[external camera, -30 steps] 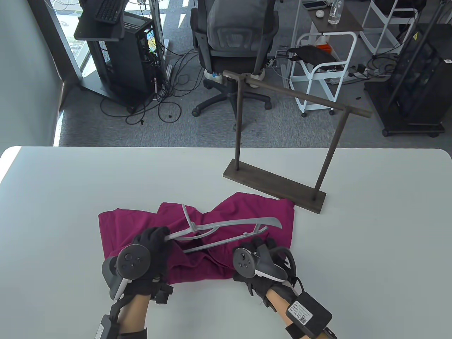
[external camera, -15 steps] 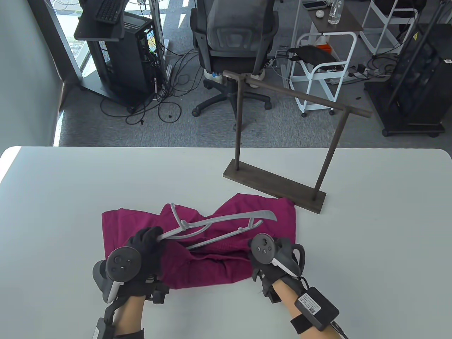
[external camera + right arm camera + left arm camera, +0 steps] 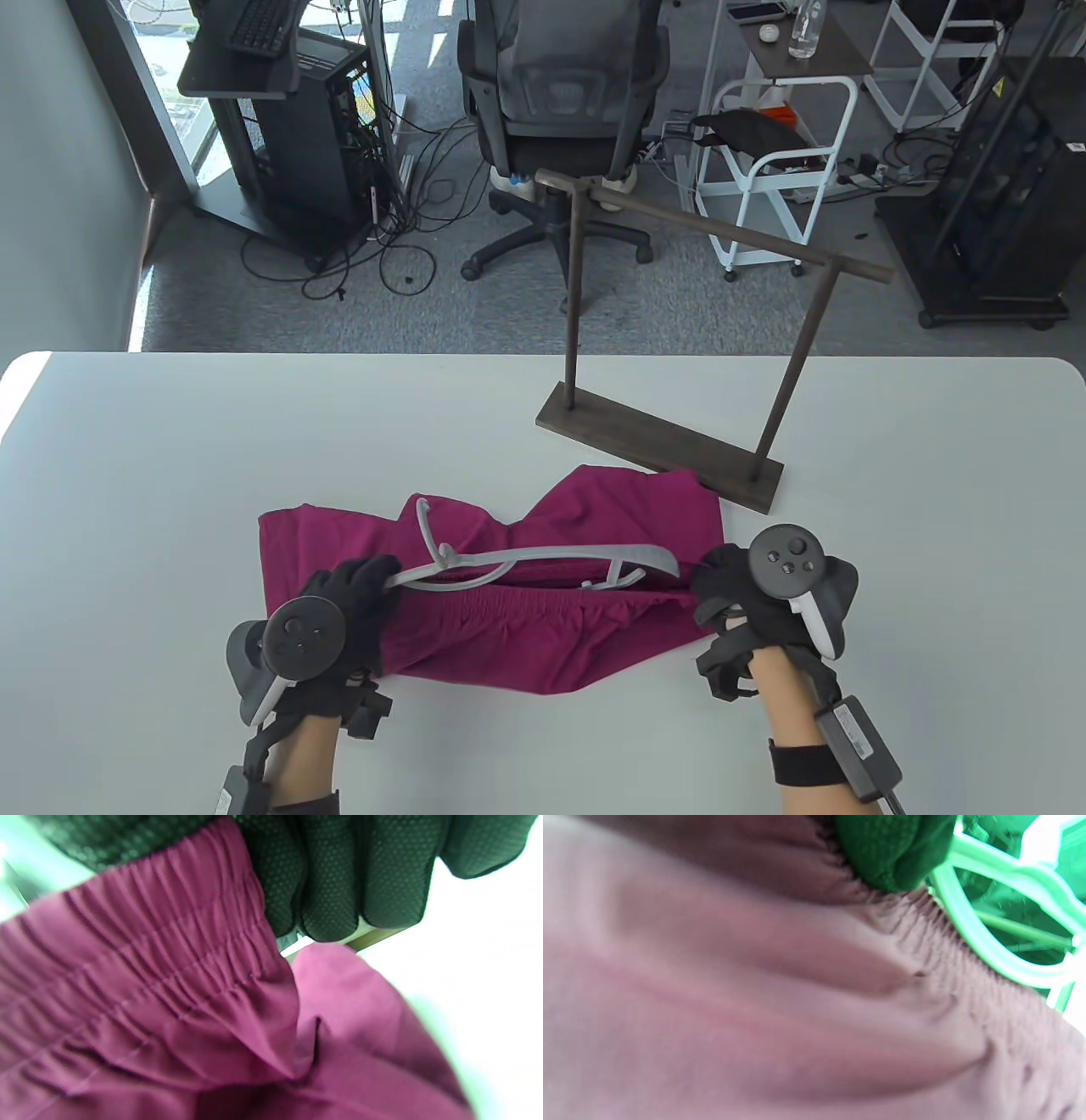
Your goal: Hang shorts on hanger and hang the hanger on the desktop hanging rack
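Two hands worked at the shorts | shorts lay flat on the table, in front of the rack | left hand gripped the hanger end, hanger over the waistband | right hand pinched the waistband edge on the rack side

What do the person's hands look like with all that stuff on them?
Both the left hand and the right hand wear black gloves; up close their fingers show tiny dots. A dark round tracker with buttons and a white-edged handle sits on each. Black boxes and straps wrap the bare forearms.
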